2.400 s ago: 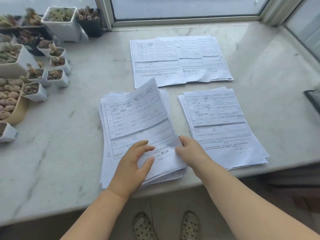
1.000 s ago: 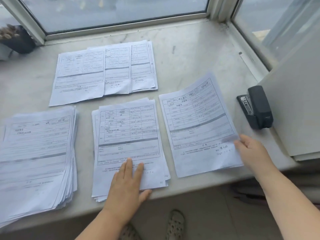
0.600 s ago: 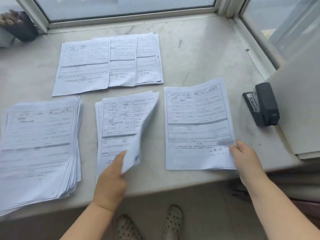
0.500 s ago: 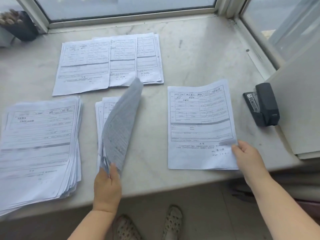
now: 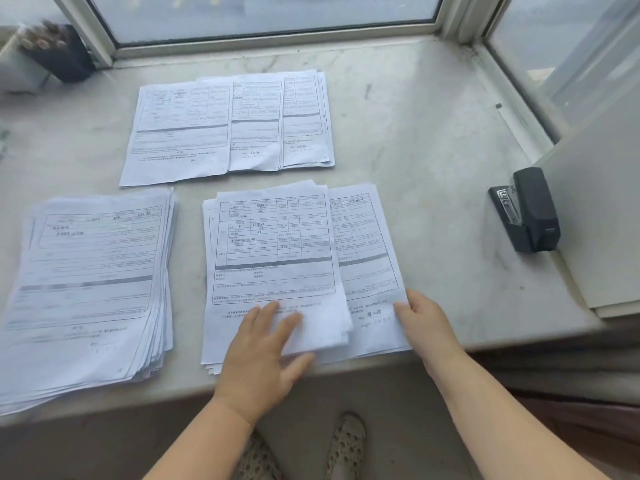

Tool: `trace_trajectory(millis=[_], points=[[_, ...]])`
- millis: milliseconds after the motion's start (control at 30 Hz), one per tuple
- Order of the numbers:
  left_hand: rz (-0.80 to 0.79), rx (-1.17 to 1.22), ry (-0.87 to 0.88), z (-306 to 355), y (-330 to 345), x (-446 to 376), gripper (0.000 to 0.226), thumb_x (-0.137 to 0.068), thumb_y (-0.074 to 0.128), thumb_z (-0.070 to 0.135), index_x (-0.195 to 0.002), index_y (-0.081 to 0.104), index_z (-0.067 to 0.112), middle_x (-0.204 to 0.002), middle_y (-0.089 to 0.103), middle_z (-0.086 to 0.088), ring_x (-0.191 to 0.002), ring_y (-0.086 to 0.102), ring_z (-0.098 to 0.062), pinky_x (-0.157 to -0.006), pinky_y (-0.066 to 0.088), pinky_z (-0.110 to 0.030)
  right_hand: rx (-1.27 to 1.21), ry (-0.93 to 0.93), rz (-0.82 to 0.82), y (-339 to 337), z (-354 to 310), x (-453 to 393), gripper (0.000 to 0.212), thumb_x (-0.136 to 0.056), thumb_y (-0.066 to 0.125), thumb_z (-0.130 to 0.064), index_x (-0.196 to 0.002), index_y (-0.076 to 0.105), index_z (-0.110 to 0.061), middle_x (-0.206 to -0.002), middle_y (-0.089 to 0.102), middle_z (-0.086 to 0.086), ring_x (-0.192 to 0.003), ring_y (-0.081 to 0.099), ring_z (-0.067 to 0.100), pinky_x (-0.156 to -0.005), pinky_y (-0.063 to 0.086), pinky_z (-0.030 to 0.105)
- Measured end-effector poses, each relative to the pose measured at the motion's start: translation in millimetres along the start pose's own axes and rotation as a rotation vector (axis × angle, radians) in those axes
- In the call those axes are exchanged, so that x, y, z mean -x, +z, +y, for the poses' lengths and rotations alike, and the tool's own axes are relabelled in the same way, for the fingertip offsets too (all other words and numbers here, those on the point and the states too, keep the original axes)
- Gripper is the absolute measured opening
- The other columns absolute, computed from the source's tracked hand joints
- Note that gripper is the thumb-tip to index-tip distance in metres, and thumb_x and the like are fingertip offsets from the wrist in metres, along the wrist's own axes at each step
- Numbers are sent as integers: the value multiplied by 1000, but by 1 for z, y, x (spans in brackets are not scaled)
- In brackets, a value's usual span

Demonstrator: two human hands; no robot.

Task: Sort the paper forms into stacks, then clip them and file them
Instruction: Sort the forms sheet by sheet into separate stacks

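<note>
A dark plant pot (image 5: 60, 55) sits at the marble sill's (image 5: 433, 140) far-left corner by the window (image 5: 277, 15)

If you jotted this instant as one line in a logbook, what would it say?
stage: sorting | left hand: flat on middle stack | right hand: pinching single form tucked under stack | stapler: untouched

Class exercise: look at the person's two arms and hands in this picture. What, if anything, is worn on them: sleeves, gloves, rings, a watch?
Nothing shows on them. The left hand and right hand are bare, with no gloves, rings or watch in view. Both forearms are bare down to the bottom edge of the picture, so no sleeve shows. No markings can be seen.
</note>
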State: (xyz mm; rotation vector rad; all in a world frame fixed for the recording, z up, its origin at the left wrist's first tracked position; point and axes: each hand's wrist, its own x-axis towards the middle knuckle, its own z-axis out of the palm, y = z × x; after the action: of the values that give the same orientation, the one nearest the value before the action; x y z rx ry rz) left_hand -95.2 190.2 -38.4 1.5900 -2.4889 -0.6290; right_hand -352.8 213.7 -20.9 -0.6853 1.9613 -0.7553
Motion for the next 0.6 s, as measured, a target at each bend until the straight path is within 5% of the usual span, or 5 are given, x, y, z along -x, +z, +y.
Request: trace_trajectory(millis=[67, 167, 300, 400, 600], points=[[-151, -92, -21, 6, -8, -3, 70, -70, 34, 81, -126, 51, 42, -147, 36, -4, -138, 31, -30, -112, 33, -41, 200, -40, 136, -5, -7, 5, 19, -93, 51, -14, -110, 59, -17, -104, 65, 0, -96, 61, 22, -82, 48, 35], [-154, 7, -37, 9, -23, -8, 81, -66, 21, 82, -132, 47, 42, -154, 24, 2, -143, 18, -18, -116, 22, -32, 371, -267, 297, -2, -27, 15, 22, -93, 54, -16, -114, 58, -18, -106, 56, -3, -88, 55, 16, -75, 41, 30], [26, 103, 37, -13, -51, -1, 57, -86, 40, 57, -122, 62, 20, -139, 48, -8, -130, 45, -27, -110, 36, -40, 251, -322, -23, 41, -61, 31, 12, -93, 54, -18, -94, 62, -26, -87, 64, -8, -78, 58, 13, -72, 47, 29], [172, 179, -41, -52, -80, 16, 45, -88, 44, 44, -118, 62, 16, -134, 51, -7, -125, 45, -21, -106, 30, -24, 232, -286, -272, 92, -81, 47, 17, -92, 55, -17, -84, 62, -31, -86, 68, -5, -80, 63, 18, -76, 50, 29], [169, 247, -192, -152, -118, 55, 56, -78, 48, 54, -121, 61, 21, -132, 48, 13, -125, 43, -7, -104, 29, -19, 164, -178, -474, 188, -101, 76, 13, -93, 53, -16, -96, 61, -25, -92, 71, 0, -74, 67, 10, -81, 54, 34]])
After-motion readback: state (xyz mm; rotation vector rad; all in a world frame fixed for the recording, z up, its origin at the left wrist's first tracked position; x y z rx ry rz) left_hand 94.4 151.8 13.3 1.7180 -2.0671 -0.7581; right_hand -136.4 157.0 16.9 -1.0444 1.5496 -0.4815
